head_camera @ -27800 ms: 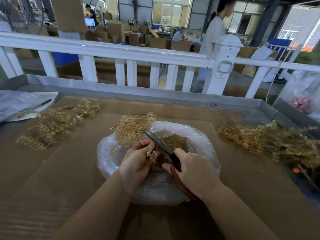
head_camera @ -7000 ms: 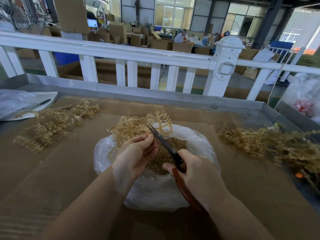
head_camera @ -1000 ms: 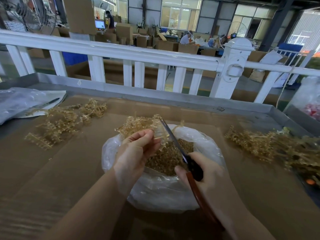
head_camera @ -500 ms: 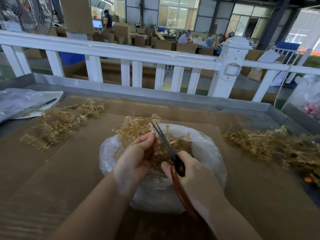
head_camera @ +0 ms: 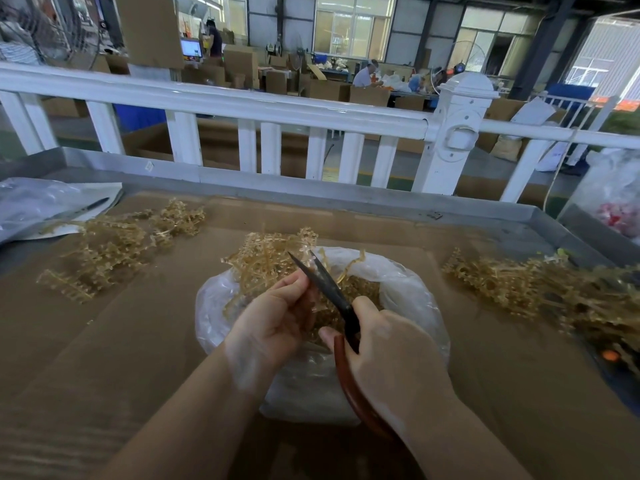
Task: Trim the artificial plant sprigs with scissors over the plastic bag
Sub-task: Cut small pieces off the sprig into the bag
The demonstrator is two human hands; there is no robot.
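Item: sprig (head_camera: 266, 268), tan plastic, branched. Location: over the open mouth of the bag (head_camera: 408, 299), centre of the bench (head_camera: 145, 341). My left hand (head_camera: 273, 323) pinches its stem, fingers (head_camera: 294, 282) curled round it, the branches fanning up and away past the far rim.

Item: scissors (head_camera: 325, 285), dark blades, red-brown handle. My right hand (head_camera: 391, 355) grips the handle, fingers wrapped through and round it. Blades point up and left, lying close together just beside the left thumb, across the sprig's lower branches; whether a branch sits between them I cannot tell.

Item: trimmings, loose, heaped inside the bag under the blades.

Item: 2 sprig piles on the bench, 1 pile at left (head_camera: 114, 244), 1 pile at right (head_camera: 540, 289), both well apart from the bag. Which is trimmed stock I cannot tell.

Step in hand, as I judge it: mid-trim on 1 sprig, cutting over the bag.

Next move calls for: turning the stem in my left fingers to bring an uncut branch to the blades, keeping each cut above the bag's mouth and the thumb out of the blades' path.
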